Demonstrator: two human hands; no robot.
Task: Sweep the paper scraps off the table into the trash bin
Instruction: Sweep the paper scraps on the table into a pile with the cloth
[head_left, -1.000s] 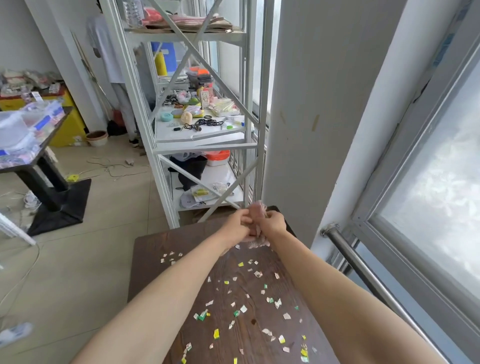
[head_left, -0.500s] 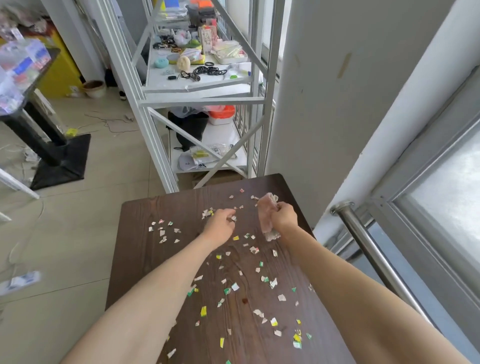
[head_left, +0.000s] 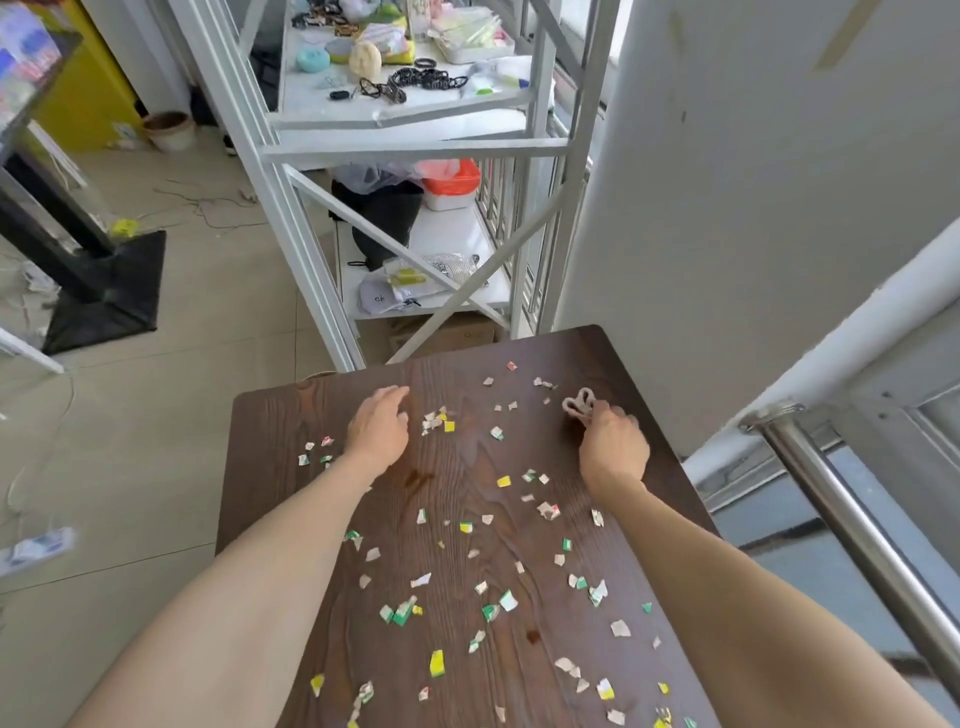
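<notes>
Looking down: scraps (head_left: 470, 527) litter the dark table (head_left: 270, 415) below a white shelf (head_left: 415, 150). Your left hand (head_left: 379, 431) lies open, flat; right hand (head_left: 613, 449) clenches a wad (head_left: 578, 405).

The hands have parted: left hand (head_left: 378, 434) flattened (fingers spread), right hand (head_left: 613, 448) lowering its wad (head_left: 577, 406) tableward.

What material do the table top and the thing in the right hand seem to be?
Table: dark brown wood or wood-look laminate, grain lines visible, slight sheen. Wad gripped in the right hand: probably a crumpled cloth or tissue, pale pinkish, soft folds; I cannot tell which.
</notes>
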